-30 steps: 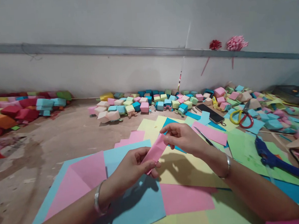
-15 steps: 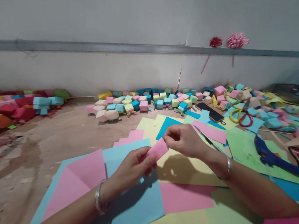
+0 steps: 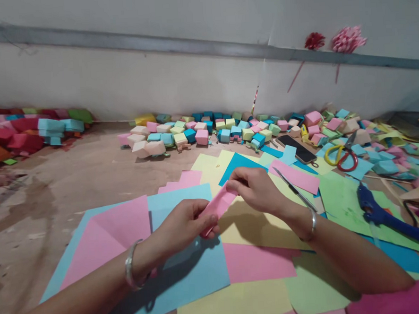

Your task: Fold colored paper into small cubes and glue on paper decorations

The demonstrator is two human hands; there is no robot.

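A small folded piece of pink paper (image 3: 220,203) is stretched between both hands, slanting up to the right. My left hand (image 3: 188,224) grips its lower end, thumb on top and fingers beneath. At the upper end, my right hand (image 3: 256,192) pinches the paper between thumb and fingers. Below the hands lie a large light blue sheet (image 3: 188,281), a yellow sheet (image 3: 260,229) and a pink sheet (image 3: 260,263). A larger creased pink sheet (image 3: 107,234) rests on the blue one, left of my left hand.
Many small paper blocks (image 3: 201,137) line the wall. To the right are a pen (image 3: 293,188), a phone (image 3: 297,149), scissors (image 3: 342,158) and a blue glue gun (image 3: 386,215). Red and dark blocks (image 3: 26,140) are heaped at far left. Two paper flowers (image 3: 347,39) stand against the wall rail.
The pink paper has turned, now showing a narrower folded side. My right hand has shifted its grip on the upper end. The whole view has tilted slightly.
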